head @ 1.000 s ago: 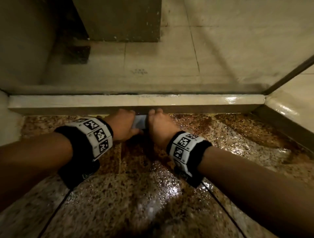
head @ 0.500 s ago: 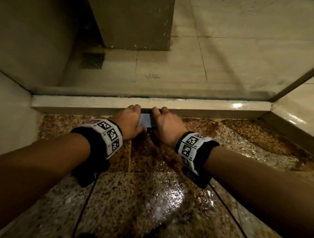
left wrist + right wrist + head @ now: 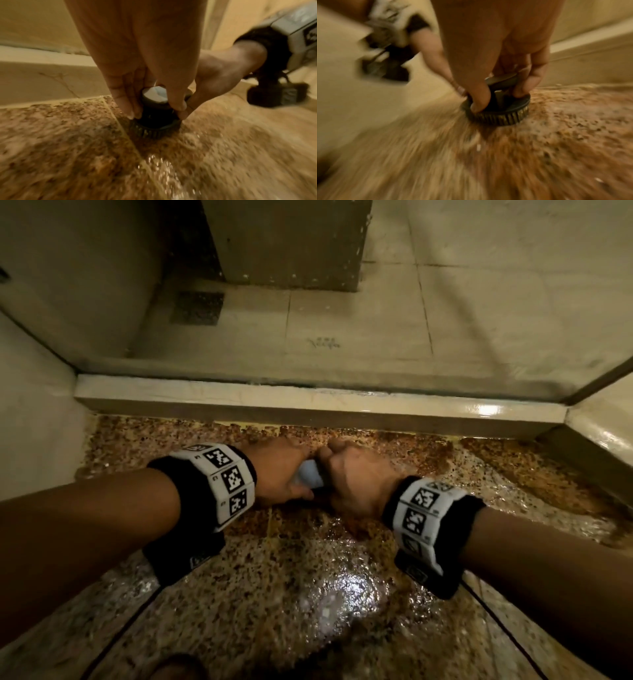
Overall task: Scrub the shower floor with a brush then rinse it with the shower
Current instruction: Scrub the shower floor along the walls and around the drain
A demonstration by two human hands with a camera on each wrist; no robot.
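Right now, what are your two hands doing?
Left hand: closed, gripping the brush.
Right hand: closed, gripping the same brush.

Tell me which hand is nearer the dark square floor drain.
Left. The left hand grips the brush on the drain's side; the right hand grips it on the far side.

Round dark brush (image 3: 154, 115), pale-capped, bristles down on wet speckled floor (image 3: 274, 594)
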